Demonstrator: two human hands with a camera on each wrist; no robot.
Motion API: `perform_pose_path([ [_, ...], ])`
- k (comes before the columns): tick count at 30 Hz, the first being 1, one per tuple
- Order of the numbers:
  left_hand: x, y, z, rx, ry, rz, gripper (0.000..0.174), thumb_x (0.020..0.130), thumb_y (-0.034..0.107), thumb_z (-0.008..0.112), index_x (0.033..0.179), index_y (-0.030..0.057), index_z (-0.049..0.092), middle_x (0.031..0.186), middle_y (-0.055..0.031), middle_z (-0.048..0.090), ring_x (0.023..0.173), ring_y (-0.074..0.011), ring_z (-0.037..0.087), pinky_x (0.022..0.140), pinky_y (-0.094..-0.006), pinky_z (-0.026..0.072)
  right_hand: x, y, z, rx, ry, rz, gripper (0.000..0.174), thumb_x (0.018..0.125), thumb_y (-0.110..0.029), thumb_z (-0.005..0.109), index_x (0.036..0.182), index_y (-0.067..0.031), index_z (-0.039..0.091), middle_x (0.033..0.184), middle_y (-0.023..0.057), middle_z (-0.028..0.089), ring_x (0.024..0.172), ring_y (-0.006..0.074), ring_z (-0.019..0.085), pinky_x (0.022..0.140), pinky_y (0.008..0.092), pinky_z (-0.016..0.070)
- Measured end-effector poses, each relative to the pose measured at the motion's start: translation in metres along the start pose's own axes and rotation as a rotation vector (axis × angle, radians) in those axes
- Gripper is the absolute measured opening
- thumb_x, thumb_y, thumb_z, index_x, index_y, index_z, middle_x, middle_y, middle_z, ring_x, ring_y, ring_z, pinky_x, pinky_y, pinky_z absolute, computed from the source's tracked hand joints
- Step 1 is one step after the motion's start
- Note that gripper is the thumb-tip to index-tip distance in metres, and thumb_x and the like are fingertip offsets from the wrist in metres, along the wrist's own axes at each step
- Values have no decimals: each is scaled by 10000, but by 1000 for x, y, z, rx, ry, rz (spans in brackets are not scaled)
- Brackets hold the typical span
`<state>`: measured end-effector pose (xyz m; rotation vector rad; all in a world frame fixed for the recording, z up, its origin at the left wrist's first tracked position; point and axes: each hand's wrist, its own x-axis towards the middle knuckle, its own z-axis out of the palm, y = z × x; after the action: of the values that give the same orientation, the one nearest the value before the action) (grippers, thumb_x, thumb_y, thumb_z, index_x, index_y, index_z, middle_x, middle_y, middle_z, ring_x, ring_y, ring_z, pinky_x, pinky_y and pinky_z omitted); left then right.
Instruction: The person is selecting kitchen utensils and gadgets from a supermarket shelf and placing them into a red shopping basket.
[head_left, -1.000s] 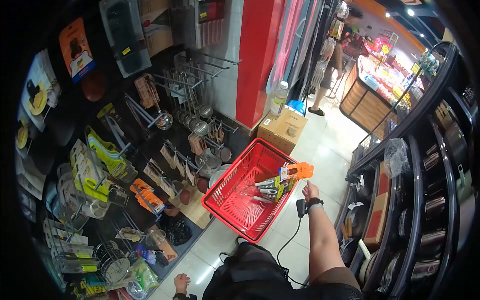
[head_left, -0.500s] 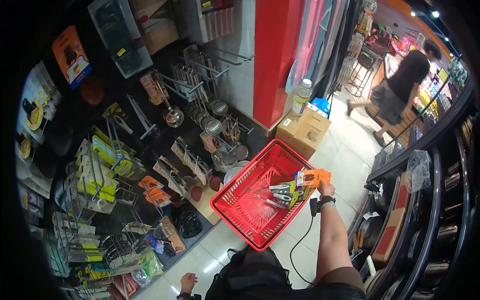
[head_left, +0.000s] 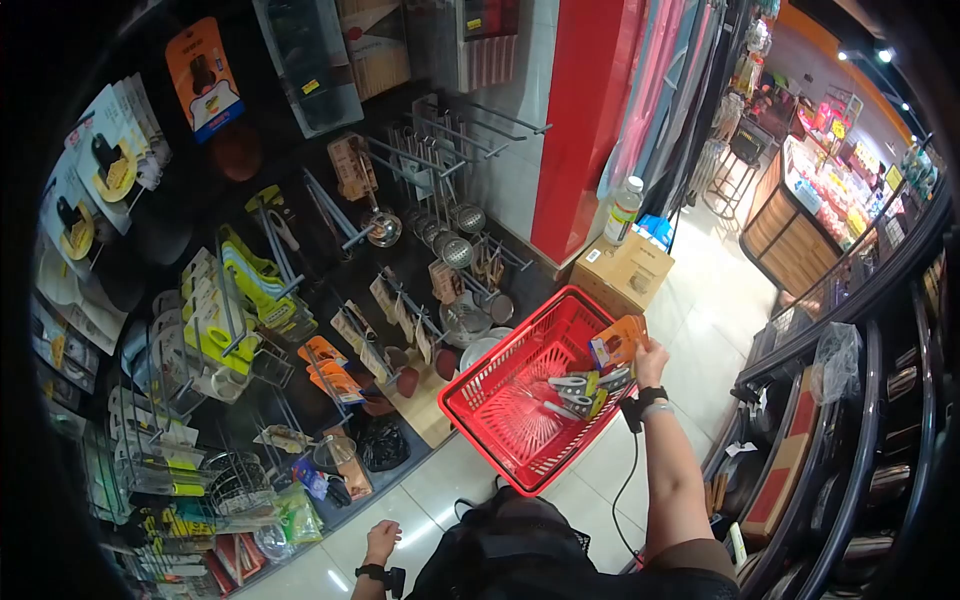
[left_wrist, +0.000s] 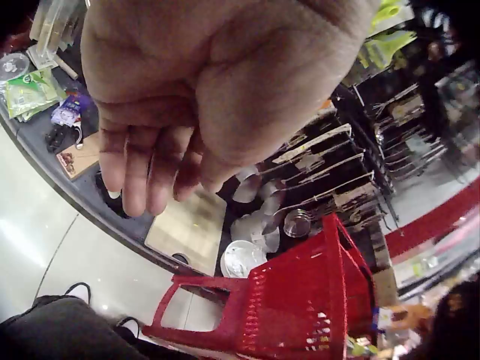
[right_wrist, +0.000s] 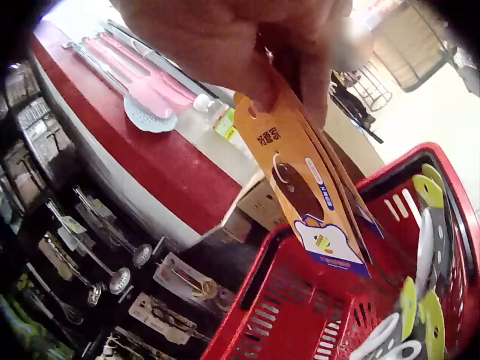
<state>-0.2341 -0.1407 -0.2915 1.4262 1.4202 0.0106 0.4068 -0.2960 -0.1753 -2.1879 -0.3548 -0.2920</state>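
Note:
My right hand (head_left: 651,362) pinches a few orange hanging cards (right_wrist: 300,172) by their top end, thumb in front. The cards slant down over the far right side of a red shopping basket (head_left: 515,350); each front shows a brown picture and a blue-and-white lower edge. Inside the basket, by its right wall, lie several lime-green-and-grey packs with white handles (head_left: 575,393). My left hand (left_wrist: 202,90) hangs to the left of my body, fingers loosely bent and holding nothing. In the left wrist view the basket appears below and right of it.
A rack of hanging utensils (head_left: 440,210) runs along the left. Behind the basket stands a cardboard box (head_left: 625,272) with a bottle (head_left: 623,210) on it, beside a red pillar (head_left: 585,130). Pan shelves (head_left: 850,480) line the right; tiled floor (head_left: 690,310) lies between.
My right hand has come to the orange cards and taken hold of their end; they now tilt differently. The person walking at the back has gone from view. My left hand stays low.

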Motion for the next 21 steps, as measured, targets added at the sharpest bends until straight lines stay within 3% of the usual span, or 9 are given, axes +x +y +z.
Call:
perform_pose_path([
  [3, 6, 5, -2, 18, -28, 29, 253, 868, 222, 530, 953, 4, 624, 792, -100, 676, 669, -167, 657, 601, -280, 513, 14, -24, -30, -60, 13, -72, 165, 775, -123, 645, 788, 41, 639, 632, 229, 583, 530, 322, 584, 522, 395, 438],
  [4, 11, 7, -3, 54, -37, 66, 260, 869, 224, 526, 957, 0, 623, 797, -100, 676, 675, -169, 657, 614, -283, 515, 18, -34, -41, -53, 24, -132, 177, 774, -127, 656, 783, 48, 637, 606, 220, 577, 488, 253, 574, 500, 380, 426],
  [7, 18, 35, -5, 69, -63, 101, 266, 876, 228, 523, 952, -7, 623, 807, -115, 674, 719, -186, 658, 664, -282, 515, 24, -74, -69, 60, -2, -160, 187, 772, -135, 670, 784, 48, 637, 567, 208, 560, 463, 179, 557, 470, 360, 413],
  [8, 18, 55, -6, 82, -87, 224, 253, 888, 225, 524, 953, -1, 618, 816, -89, 666, 706, -162, 637, 649, -272, 497, 29, -77, -74, 49, -56, -160, 211, 774, -150, 682, 787, 55, 638, 537, 184, 560, 454, 110, 522, 442, 327, 396],
  [11, 20, 123, -4, 135, -109, 520, 239, 898, 209, 532, 955, -9, 613, 834, -88, 658, 712, -166, 628, 647, -284, 481, 13, -119, -85, 308, -125, -174, 222, 774, -153, 688, 790, 64, 640, 529, 163, 574, 435, 97, 492, 423, 298, 380],
  [13, -9, 208, -5, 216, -82, 717, 216, 888, 183, 540, 966, -6, 609, 842, -125, 649, 761, -215, 640, 685, -314, 487, 4, -125, -81, 235, -217, -203, 219, 771, -151, 695, 804, 60, 649, 515, 131, 572, 443, 81, 486, 425, 284, 383],
  [17, -25, 312, 12, 154, -161, 1048, 252, 879, 188, 555, 1050, 3, 572, 946, -155, 627, 902, -264, 619, 763, -324, 478, -41, -177, -74, 277, -384, -249, 172, 765, -124, 699, 804, 39, 659, 514, 87, 546, 470, 53, 438, 423, 269, 357],
  [19, -29, 348, 27, 70, -186, 1087, 305, 875, 202, 566, 1115, 16, 530, 1021, -163, 599, 947, -292, 594, 781, -332, 468, -55, -182, -63, 293, -487, -340, 163, 761, -115, 699, 787, 39, 651, 516, 80, 535, 471, 64, 440, 433, 274, 362],
  [21, -26, 374, 44, 48, -75, 1194, 354, 856, 212, 595, 1143, 25, 502, 1045, -164, 581, 939, -326, 579, 781, -358, 462, -75, -220, -74, 247, -592, -373, 159, 755, -98, 695, 769, 48, 633, 560, 98, 546, 500, 110, 513, 472, 284, 391],
])
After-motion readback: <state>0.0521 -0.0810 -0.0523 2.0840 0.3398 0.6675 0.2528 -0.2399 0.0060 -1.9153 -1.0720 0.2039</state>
